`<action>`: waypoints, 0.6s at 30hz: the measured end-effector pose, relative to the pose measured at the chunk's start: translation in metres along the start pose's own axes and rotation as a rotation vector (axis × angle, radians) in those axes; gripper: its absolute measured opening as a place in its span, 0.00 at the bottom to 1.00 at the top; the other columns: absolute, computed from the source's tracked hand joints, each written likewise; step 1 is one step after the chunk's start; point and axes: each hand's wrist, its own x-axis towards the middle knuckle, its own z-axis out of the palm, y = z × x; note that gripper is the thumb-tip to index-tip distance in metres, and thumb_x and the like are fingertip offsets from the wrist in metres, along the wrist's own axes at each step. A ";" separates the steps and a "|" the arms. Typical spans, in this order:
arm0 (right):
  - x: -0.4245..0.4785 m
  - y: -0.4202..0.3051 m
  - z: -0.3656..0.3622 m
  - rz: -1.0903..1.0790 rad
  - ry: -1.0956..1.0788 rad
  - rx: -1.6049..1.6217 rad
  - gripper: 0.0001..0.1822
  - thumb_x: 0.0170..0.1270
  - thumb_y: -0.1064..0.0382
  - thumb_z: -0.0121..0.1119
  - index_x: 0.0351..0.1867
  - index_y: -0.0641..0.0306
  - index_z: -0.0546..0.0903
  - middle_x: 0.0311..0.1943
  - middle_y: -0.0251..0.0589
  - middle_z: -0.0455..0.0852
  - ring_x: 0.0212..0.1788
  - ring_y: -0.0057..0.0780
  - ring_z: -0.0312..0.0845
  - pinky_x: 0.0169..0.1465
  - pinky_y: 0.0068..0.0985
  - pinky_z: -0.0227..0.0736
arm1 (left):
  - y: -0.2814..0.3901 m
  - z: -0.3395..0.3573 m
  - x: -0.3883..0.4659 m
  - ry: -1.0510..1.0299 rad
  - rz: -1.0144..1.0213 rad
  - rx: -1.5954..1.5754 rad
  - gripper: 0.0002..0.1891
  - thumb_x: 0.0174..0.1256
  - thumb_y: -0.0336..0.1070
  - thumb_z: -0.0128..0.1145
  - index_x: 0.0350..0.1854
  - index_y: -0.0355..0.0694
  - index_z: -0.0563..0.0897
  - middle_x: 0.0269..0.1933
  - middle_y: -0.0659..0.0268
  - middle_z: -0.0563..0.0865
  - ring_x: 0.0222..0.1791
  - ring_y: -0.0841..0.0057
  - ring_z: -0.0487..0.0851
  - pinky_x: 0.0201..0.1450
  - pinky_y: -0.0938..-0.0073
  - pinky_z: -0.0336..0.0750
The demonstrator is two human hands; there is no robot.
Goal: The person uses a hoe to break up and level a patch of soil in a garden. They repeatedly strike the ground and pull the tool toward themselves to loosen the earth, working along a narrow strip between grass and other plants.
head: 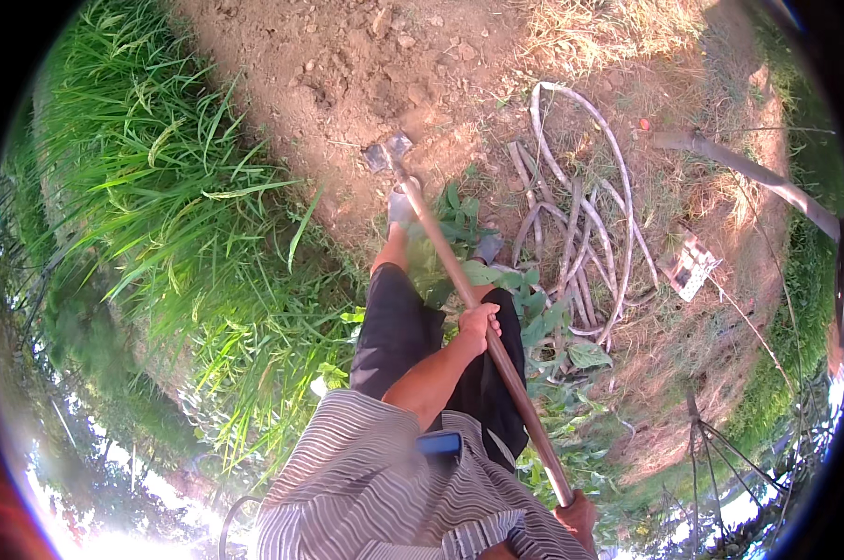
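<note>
Both my hands grip the long brown handle (439,238) of a hoe, which slants from lower right to upper left. Midway along it, in front of my thighs, is my left hand (479,327), with its fingers wrapped around the shaft. My right hand (577,519) holds the shaft near its lower-right end, partly hidden by my striped shirt (366,483). At the far end, the grey metal hoe head (387,152) rests on or just above brown soil (310,91), slightly beyond my left foot (402,204). My right foot (490,245) stands among broad-leaved plants (534,308).
Tall green grass-like plants (170,175) border the left. Looped grey hose or pipe (628,196) lies right of my feet. Farther right are a pole (758,171), a printed sheet or packet (691,269) and thin dark rods (705,448). Dry straw (611,31) covers ground ahead.
</note>
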 end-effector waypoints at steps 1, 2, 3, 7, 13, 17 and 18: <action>0.001 0.002 0.000 0.007 0.023 0.002 0.10 0.47 0.59 0.64 0.30 0.60 0.80 0.20 0.53 0.84 0.25 0.54 0.84 0.32 0.45 0.80 | 0.002 -0.001 -0.002 -0.031 0.000 -0.025 0.11 0.53 0.28 0.63 0.20 0.44 0.72 0.19 0.70 0.72 0.17 0.76 0.73 0.22 0.66 0.72; -0.001 0.000 -0.012 0.020 0.029 0.014 0.10 0.45 0.60 0.65 0.29 0.59 0.79 0.19 0.53 0.84 0.25 0.54 0.84 0.31 0.45 0.80 | 0.003 0.002 -0.005 -0.037 -0.002 -0.037 0.11 0.53 0.28 0.64 0.20 0.43 0.72 0.19 0.70 0.72 0.16 0.76 0.73 0.21 0.66 0.72; -0.002 -0.003 -0.010 0.033 0.040 0.007 0.11 0.45 0.61 0.66 0.30 0.59 0.79 0.19 0.52 0.83 0.24 0.54 0.84 0.30 0.45 0.80 | 0.004 0.004 -0.008 -0.044 -0.004 -0.051 0.12 0.53 0.28 0.64 0.20 0.43 0.72 0.19 0.70 0.72 0.15 0.75 0.73 0.20 0.66 0.72; -0.017 -0.003 0.017 -0.037 0.067 -0.078 0.12 0.44 0.60 0.66 0.30 0.56 0.76 0.17 0.48 0.82 0.21 0.52 0.83 0.28 0.44 0.80 | 0.007 -0.009 -0.013 -0.093 -0.038 -0.059 0.12 0.53 0.28 0.63 0.19 0.44 0.71 0.18 0.71 0.70 0.16 0.76 0.72 0.21 0.66 0.71; -0.012 -0.013 0.033 -0.049 0.114 -0.043 0.11 0.43 0.62 0.66 0.27 0.55 0.75 0.15 0.47 0.80 0.19 0.50 0.81 0.25 0.44 0.78 | 0.025 -0.010 -0.013 -0.136 -0.046 -0.063 0.14 0.55 0.29 0.62 0.18 0.45 0.69 0.18 0.71 0.68 0.16 0.76 0.71 0.23 0.67 0.71; -0.001 -0.022 0.029 -0.072 0.150 -0.019 0.10 0.43 0.61 0.66 0.25 0.55 0.75 0.15 0.47 0.80 0.19 0.51 0.81 0.24 0.44 0.77 | 0.046 -0.010 -0.006 -0.147 -0.041 -0.075 0.13 0.55 0.29 0.62 0.19 0.45 0.70 0.18 0.71 0.69 0.16 0.76 0.71 0.23 0.67 0.71; 0.001 -0.027 0.032 -0.074 0.148 -0.004 0.10 0.44 0.61 0.66 0.25 0.55 0.75 0.15 0.47 0.81 0.19 0.51 0.81 0.24 0.44 0.76 | 0.052 -0.010 -0.007 -0.134 -0.021 -0.074 0.14 0.55 0.29 0.62 0.19 0.45 0.70 0.18 0.71 0.69 0.16 0.76 0.71 0.22 0.67 0.71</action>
